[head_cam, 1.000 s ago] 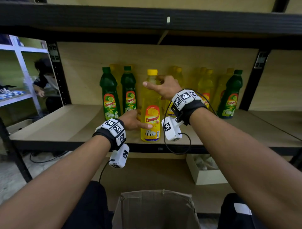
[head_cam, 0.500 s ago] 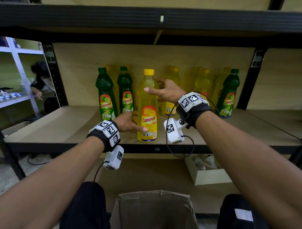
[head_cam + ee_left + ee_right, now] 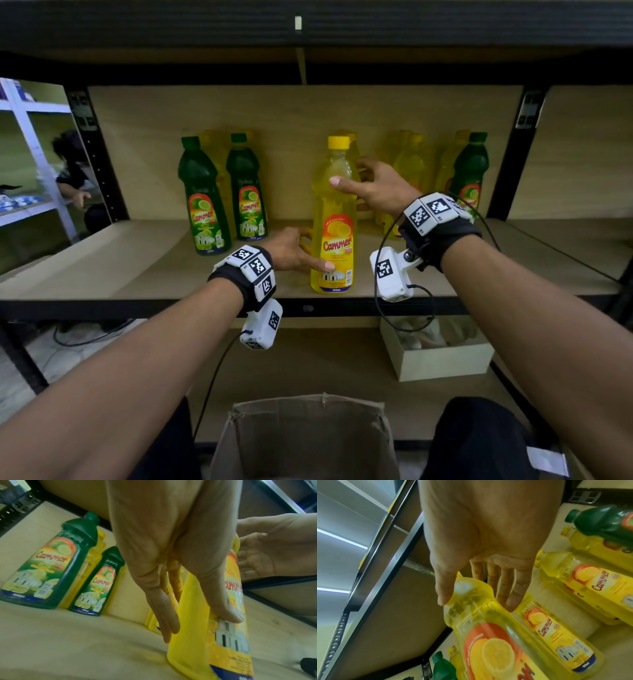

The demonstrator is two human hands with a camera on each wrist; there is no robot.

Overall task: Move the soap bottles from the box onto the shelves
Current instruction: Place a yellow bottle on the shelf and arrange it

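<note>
A yellow lemon soap bottle point(image 3: 335, 240) stands upright near the front edge of the wooden shelf point(image 3: 137, 274). My left hand point(image 3: 293, 251) holds its base, thumb point(image 3: 228, 614) on the label and fingers behind the left side. My right hand point(image 3: 376, 188) is at its shoulder with the thumb touching the front and the fingers straight behind the neck point(image 3: 503, 588). The cardboard box point(image 3: 308, 438) sits open below between my knees; its inside is not visible.
Two green bottles point(image 3: 205, 205) stand left of the held one, and a row of yellow bottles point(image 3: 407, 171) and a green one point(image 3: 471, 178) behind and to the right. The upper shelf beam point(image 3: 308, 24) hangs overhead. A small white box point(image 3: 442, 356) sits on the lower shelf. A person point(image 3: 72, 164) crouches far left.
The yellow bottle has slid right, away from the green bottles, with both hands on it. The right hand's fingers have straightened.
</note>
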